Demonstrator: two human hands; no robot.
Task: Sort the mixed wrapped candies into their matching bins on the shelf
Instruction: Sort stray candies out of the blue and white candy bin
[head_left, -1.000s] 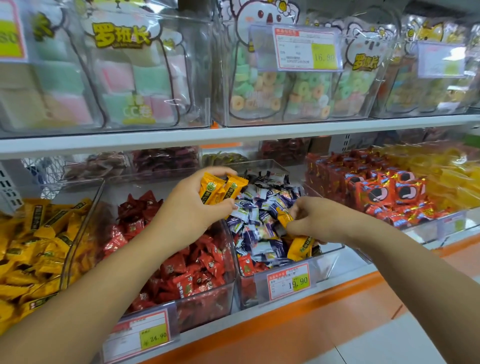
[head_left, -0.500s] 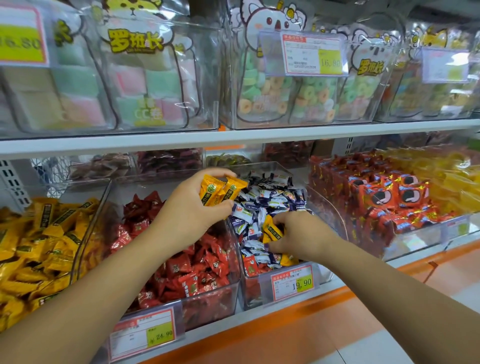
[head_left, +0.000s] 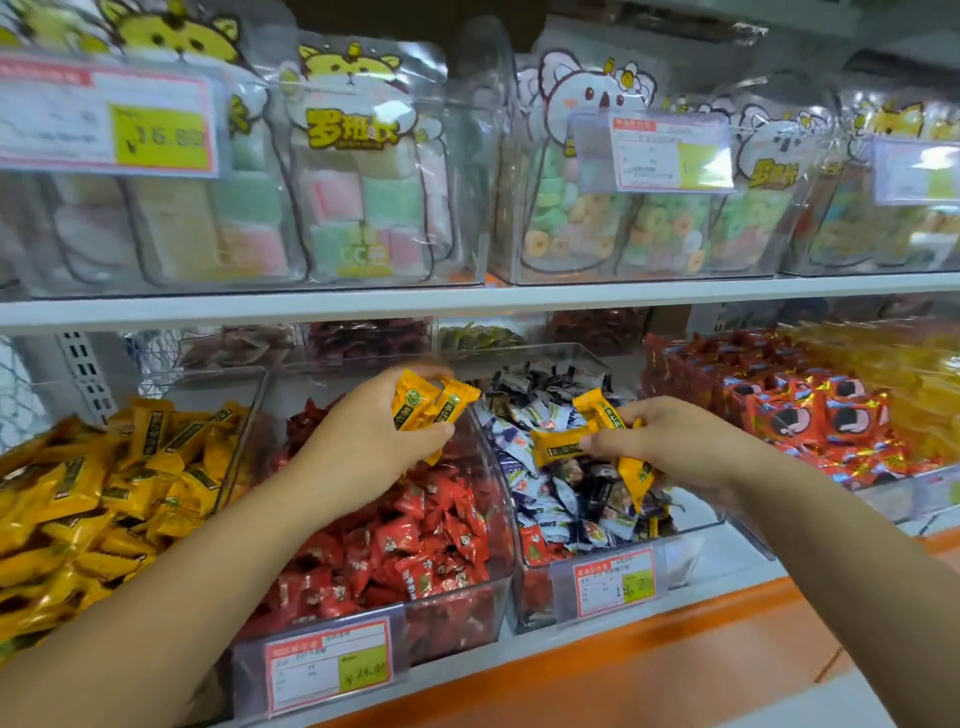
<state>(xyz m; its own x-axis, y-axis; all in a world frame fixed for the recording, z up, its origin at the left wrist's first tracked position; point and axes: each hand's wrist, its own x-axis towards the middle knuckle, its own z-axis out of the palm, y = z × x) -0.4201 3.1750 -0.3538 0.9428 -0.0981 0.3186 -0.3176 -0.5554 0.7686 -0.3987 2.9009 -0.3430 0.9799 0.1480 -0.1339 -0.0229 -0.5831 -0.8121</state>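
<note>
— Shop shelving filled the view, two tiers of clear bins behind price tags. How far along was the sorting?

— Partway, I'd judge. Several yellow strays were in hand, but none of them had reached the yellow bin (head_left: 248, 415) at the far left. Something red also showed low at the front of the blue-and-white bin (head_left: 693, 558), so more picking looked to be left.

— And the grips?

— Both were clenched on candy. The left hand (head_left: 363, 441) was curled round a yellow bunch (head_left: 427, 406), thumb beneath and fingers over the top. The right hand (head_left: 670, 447) pinched a yellow fan (head_left: 597, 415) of about three wrappers that splayed out between thumb and fingers.

— Where were they held?

— The fan hung just over the blue-and-white candies (head_left: 550, 499). The bunch sat near the wall between that bin and the red bin (head_left: 457, 618). The two hands were close but apart.

— Farther out?

— The red bin lay below the left arm. The yellow heap (head_left: 104, 493) lay beyond it, well apart from the right hand. Orange-red packs (head_left: 795, 415) filled the right side, and bagged sweets (head_left: 358, 208) stood on the upper shelf (head_left: 467, 301).
</note>
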